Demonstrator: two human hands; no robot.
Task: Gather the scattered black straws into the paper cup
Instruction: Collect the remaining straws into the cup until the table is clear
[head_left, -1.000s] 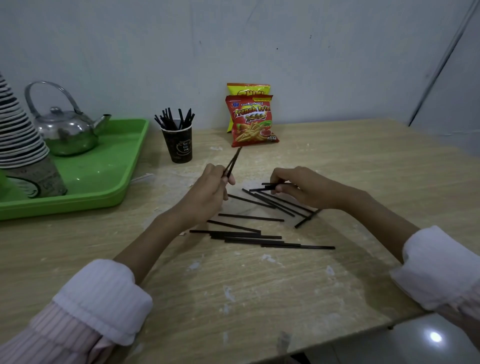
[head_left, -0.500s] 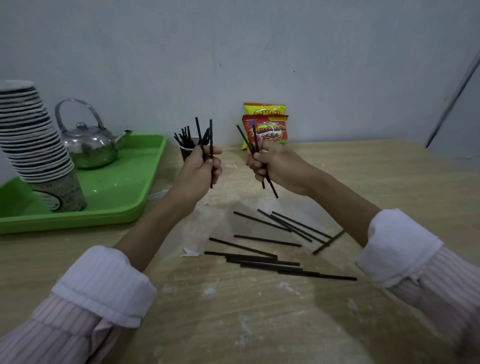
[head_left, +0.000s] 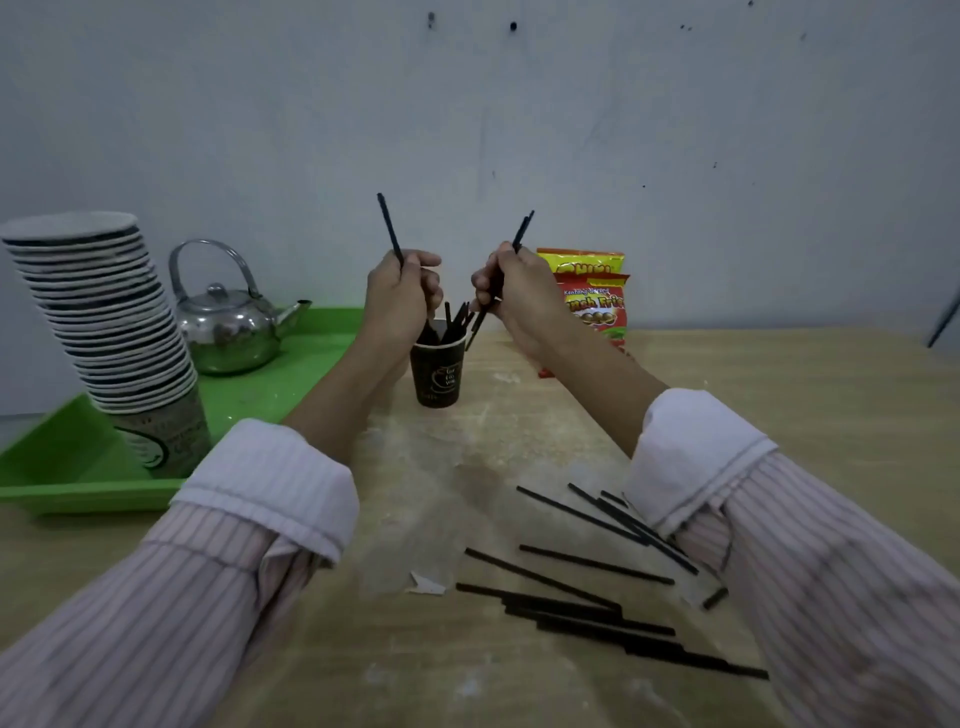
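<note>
A dark paper cup (head_left: 437, 372) stands upright on the wooden table, with several black straws poking out of it. My left hand (head_left: 400, 299) hovers just above the cup's left rim, gripping black straws (head_left: 389, 228) that point up. My right hand (head_left: 514, 296) is above and to the right of the cup, closed on black straws (head_left: 521, 231) whose lower ends hang near the rim. Several scattered black straws (head_left: 571, 608) lie on the table near me, partly under my right sleeve.
A green tray (head_left: 291, 389) at the left carries a steel kettle (head_left: 228, 322) and a tall leaning stack of paper cups (head_left: 109, 322). Two snack bags (head_left: 592, 301) lean on the wall behind my right hand. A paper scrap (head_left: 426, 584) lies on the table.
Both hands have carried their straws farther away from me and now sit right over the cup. The view has tilted up and closer to the cup.
</note>
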